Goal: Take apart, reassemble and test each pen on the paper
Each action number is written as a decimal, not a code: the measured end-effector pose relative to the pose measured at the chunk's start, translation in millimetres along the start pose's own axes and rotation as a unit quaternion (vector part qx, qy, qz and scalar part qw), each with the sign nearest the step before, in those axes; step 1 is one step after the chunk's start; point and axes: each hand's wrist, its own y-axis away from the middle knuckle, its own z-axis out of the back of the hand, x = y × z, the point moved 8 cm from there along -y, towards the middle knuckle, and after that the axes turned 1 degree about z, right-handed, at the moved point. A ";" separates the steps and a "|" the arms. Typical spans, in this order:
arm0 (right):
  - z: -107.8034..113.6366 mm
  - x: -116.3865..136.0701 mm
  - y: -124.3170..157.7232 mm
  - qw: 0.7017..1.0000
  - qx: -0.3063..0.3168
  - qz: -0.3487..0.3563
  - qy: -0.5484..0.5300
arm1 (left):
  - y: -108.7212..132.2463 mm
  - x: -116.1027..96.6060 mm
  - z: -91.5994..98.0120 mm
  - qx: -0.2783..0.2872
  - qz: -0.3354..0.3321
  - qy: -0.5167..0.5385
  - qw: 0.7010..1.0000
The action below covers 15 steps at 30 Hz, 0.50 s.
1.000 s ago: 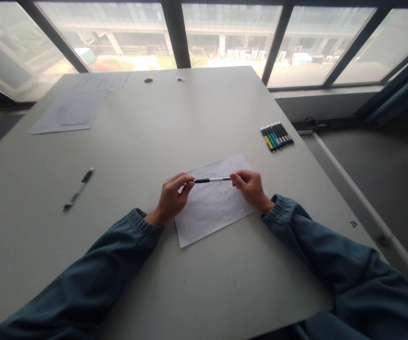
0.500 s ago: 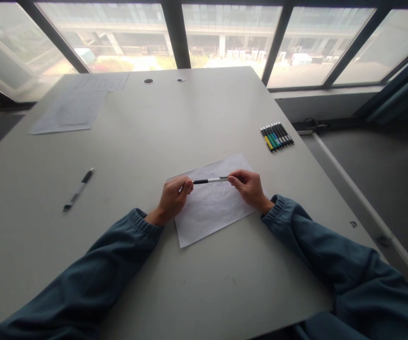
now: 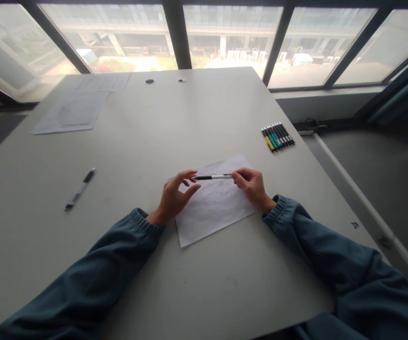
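A pen with a black grip and a pale barrel is held level above a sheet of paper. My right hand pinches its right end. At the pen's tip, my left hand has its thumb and fingers apart; the fingers lie beside the tip, and whether they touch it I cannot tell. Scribbled marks cover the middle of the paper, which lies slanted on the white table under both hands.
Another pen lies alone on the left. A row of several pens with yellow, green, blue and dark barrels sits near the right edge. More paper sheets lie at the far left. Two round holes pierce the far end of the table.
My left thumb and fingers have spread apart from their closed grip on the pen's tip. More of the tip shows. My right hand keeps its pinch.
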 end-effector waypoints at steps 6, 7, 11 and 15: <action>-0.5 0.8 0.5 1.000 0.000 -0.010 0.003 | 0.3 -10.1 3.4 -0.033 -0.030 -0.056 0.997; -0.5 1.3 0.7 1.000 0.000 -0.009 0.004 | 0.3 -10.9 3.9 -0.036 -0.031 -0.061 0.997; -0.5 1.5 0.5 1.000 0.001 -0.007 0.008 | -0.2 -11.6 4.5 -0.035 -0.027 -0.067 0.997; -0.4 0.2 0.1 1.000 0.002 -0.004 0.006 | -0.5 -11.0 3.9 -0.026 -0.017 -0.066 0.997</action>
